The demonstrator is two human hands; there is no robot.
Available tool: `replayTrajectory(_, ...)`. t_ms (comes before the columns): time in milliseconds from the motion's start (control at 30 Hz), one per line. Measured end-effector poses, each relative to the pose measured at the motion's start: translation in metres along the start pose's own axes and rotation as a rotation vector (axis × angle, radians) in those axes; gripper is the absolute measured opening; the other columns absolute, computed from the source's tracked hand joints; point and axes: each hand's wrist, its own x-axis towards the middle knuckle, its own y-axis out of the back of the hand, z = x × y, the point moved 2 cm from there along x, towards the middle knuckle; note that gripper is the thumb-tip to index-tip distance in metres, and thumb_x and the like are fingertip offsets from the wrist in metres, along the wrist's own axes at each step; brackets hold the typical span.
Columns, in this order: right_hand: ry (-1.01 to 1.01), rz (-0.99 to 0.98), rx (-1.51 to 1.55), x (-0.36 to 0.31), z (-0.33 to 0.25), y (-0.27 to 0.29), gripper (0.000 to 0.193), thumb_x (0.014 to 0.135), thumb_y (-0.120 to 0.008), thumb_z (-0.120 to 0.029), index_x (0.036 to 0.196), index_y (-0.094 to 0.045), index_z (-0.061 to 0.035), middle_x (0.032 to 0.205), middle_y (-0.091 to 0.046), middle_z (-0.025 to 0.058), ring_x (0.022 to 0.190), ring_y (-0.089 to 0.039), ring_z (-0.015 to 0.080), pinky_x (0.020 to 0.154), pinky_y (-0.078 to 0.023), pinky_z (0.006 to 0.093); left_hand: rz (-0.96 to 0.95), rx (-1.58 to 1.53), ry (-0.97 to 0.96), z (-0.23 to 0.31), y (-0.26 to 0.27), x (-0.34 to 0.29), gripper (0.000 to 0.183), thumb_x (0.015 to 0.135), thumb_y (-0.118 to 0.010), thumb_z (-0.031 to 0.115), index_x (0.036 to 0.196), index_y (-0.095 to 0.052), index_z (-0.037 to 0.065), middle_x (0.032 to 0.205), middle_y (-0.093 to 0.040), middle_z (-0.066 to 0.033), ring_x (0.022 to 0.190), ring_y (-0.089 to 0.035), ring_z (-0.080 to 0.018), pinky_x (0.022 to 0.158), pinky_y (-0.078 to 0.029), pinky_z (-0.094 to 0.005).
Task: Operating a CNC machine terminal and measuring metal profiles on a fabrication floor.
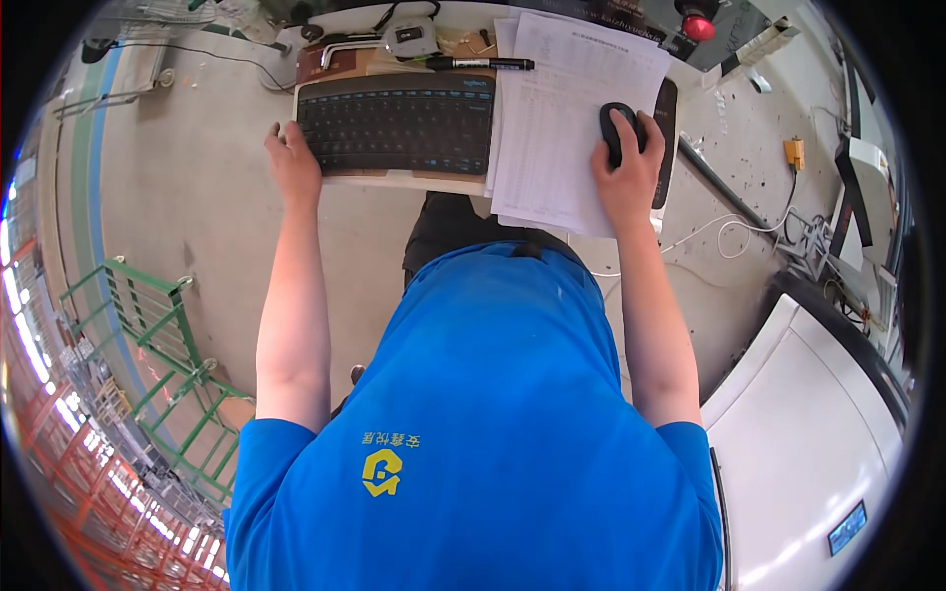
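My right hand [631, 182] lies over a black computer mouse [613, 148], its fingers bent round the sides and top. Under the mouse are white printed sheets [547, 158], spread over the right part of a small tray. My left hand [296, 169] rests at the left end of a black keyboard [394, 123], by its lower corner. Its fingers are loosely bent and a little apart, holding nothing that I can see. A black marker pen [480, 63] lies just beyond the keyboard's far edge.
Behind the keyboard lie a tape measure [410, 37] and hex keys [345, 45]. A red push button [698, 27] stands at the far right. White cables [729, 225] trail on the floor; a green metal frame [153, 305] stands left, a white cabinet [818, 414] lower right.
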Motion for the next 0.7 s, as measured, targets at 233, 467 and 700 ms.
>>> replayTrajectory(233,-0.029,0.010,-0.035,-0.003,0.002,0.002,0.054,0.086,-0.074,-0.014,0.139,-0.062,-0.0147,0.146,-0.050,0.0206,0.135,-0.050,0.0404,0.112,-0.046,0.0481,-0.041,0.021,0.115,-0.004,-0.001,-0.007,0.061,0.109,-0.027,0.050,0.142,-0.056,0.008,0.141,-0.061,-0.0194,0.132,-0.055,-0.0405,0.109,-0.043,-0.0467)
replayTrajectory(467,-0.039,0.003,-0.033,-0.003,0.004,-0.002,0.057,0.085,-0.073,-0.015,0.141,-0.059,-0.0123,0.146,-0.050,0.0210,0.135,-0.049,0.0411,0.112,-0.045,0.0487,-0.014,0.036,0.053,0.002,-0.001,-0.017,0.055,0.109,-0.028,0.047,0.135,-0.059,0.009,0.133,-0.064,-0.0163,0.124,-0.058,-0.0395,0.105,-0.044,-0.0484)
replayTrajectory(700,0.005,0.021,-0.040,-0.001,0.006,-0.002,0.058,0.084,-0.073,-0.014,0.140,-0.059,-0.0096,0.145,-0.050,0.0209,0.134,-0.050,0.0408,0.112,-0.045,0.0492,-0.015,0.082,0.074,0.002,-0.001,-0.019,0.057,0.109,-0.028,0.054,0.135,-0.057,0.012,0.133,-0.064,-0.0151,0.125,-0.059,-0.0373,0.104,-0.044,-0.0481)
